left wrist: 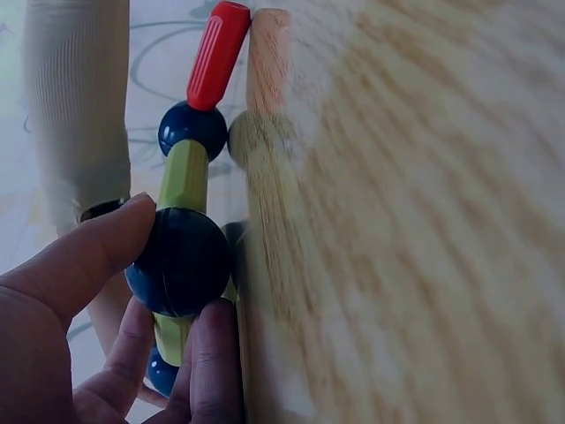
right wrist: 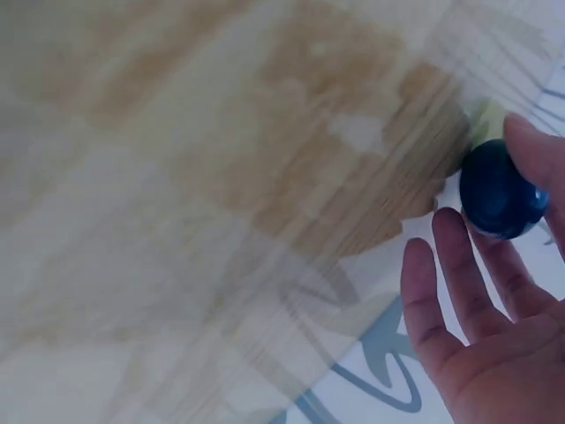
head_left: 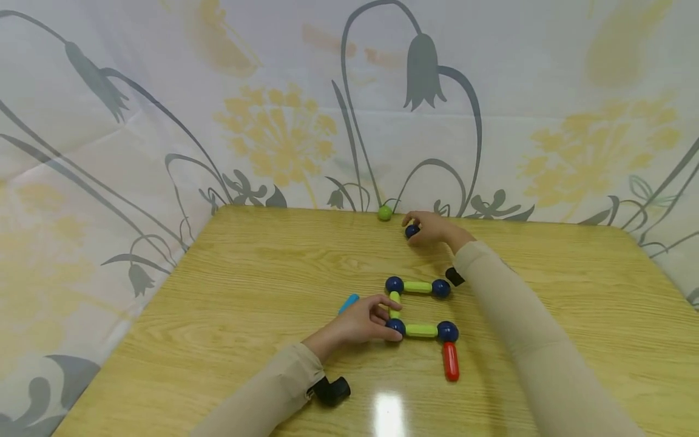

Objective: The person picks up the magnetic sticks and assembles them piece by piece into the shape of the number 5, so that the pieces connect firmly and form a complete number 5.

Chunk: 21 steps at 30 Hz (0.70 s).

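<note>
My left hand (head_left: 363,318) grips a dark blue ball (left wrist: 181,262) at the near left corner of a joined shape on the table. Light green rods (head_left: 422,331) link this ball to other dark blue balls (head_left: 448,331) in a three-sided outline open to the right. From the near right ball a red rod (head_left: 451,362) points toward me. Towards the table's back edge, my right hand (head_left: 431,229) pinches a loose blue ball (right wrist: 500,190) between thumb and fingers. The other fingers of that hand are spread in the right wrist view.
A green ball (head_left: 384,212) sits at the back edge, left of my right hand. Partly behind my left hand lies a blue rod (head_left: 348,303). The wooden table (head_left: 262,261) meets a flower-patterned cloth (head_left: 284,60) at the back. A black wrist camera (head_left: 332,391) hangs by my left sleeve.
</note>
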Each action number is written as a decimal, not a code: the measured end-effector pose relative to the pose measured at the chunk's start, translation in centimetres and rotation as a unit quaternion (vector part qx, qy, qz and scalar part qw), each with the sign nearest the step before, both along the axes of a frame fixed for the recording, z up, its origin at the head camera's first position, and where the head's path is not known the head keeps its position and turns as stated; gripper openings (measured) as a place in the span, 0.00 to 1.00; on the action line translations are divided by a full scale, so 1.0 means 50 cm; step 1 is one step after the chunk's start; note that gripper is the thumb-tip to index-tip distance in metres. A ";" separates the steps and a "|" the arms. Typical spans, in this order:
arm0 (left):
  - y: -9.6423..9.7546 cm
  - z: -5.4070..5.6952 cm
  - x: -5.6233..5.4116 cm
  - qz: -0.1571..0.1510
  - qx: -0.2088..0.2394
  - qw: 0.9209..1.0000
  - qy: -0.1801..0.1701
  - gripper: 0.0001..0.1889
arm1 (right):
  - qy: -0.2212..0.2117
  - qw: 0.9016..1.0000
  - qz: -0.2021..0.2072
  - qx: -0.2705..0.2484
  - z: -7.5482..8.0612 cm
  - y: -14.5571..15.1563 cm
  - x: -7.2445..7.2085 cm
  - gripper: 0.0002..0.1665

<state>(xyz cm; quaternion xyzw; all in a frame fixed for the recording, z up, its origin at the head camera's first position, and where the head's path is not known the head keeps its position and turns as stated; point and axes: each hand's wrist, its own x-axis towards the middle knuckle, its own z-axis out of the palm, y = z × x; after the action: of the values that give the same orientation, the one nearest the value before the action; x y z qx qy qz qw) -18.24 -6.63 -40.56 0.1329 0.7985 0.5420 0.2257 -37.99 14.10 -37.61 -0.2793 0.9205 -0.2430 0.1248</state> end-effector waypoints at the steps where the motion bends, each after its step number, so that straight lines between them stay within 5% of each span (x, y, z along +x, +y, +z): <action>1: 0.001 0.000 0.000 -0.002 0.000 1.000 0.001 0.22 | 0.005 1.000 0.007 0.002 0.001 0.005 0.005 0.26; 14: 0.011 0.000 -0.001 0.001 -0.001 1.000 -0.011 0.22 | 0.032 0.996 0.051 -0.069 0.014 0.064 0.083 0.17; 21: 0.007 0.003 0.001 0.003 -0.002 1.000 -0.001 0.23 | 0.045 0.996 0.050 -0.062 0.032 0.076 0.138 0.18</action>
<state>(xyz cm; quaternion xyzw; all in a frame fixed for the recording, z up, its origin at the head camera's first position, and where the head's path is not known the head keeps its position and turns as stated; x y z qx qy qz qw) -18.22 -6.26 -40.42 0.1293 0.8001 0.5409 0.2250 -31.09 17.91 -36.00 -0.3431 0.8932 -0.2802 0.0773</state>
